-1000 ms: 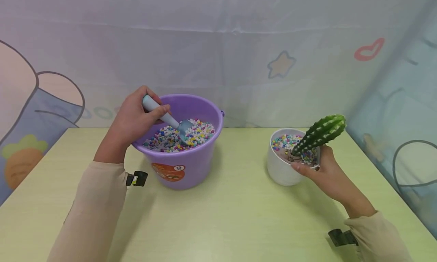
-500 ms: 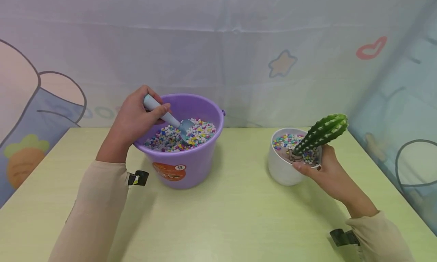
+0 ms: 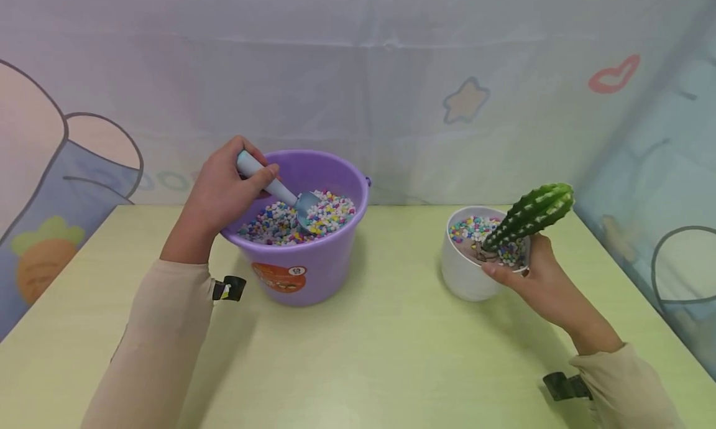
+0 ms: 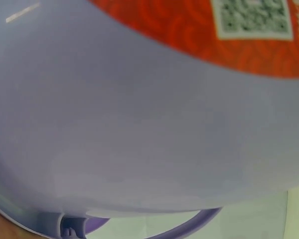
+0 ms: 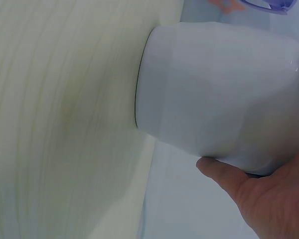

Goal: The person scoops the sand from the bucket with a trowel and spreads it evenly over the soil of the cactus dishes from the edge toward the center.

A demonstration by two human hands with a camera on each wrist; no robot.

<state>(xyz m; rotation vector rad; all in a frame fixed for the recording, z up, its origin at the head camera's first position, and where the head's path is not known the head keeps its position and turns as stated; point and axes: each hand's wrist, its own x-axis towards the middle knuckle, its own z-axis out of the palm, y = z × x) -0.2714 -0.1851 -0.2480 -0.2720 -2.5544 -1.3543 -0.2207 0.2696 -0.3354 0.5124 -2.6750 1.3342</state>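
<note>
Holding a pale blue plastic scoop (image 3: 284,194) in our left hand (image 3: 220,183), we wrap thumb and fingers round its handle, and its head sits among small many-coloured beads (image 3: 268,225) in a round purple plastic bucket (image 3: 310,267). If we lift too fast or tip it, beads could roll off onto the light yellow-green table (image 3: 380,360). Our right hand (image 3: 545,286) grips a round white pot (image 3: 467,270), well apart from the bucket, with the thumb near the rim and most fingers hidden. The tall green spiky cactus (image 3: 528,216) in it leans over that hand, so a hard tug might tip the pot. Our left arm (image 3: 159,332) slants up to the bucket's left side; our right arm (image 3: 621,382) reaches from the lower right.
</note>
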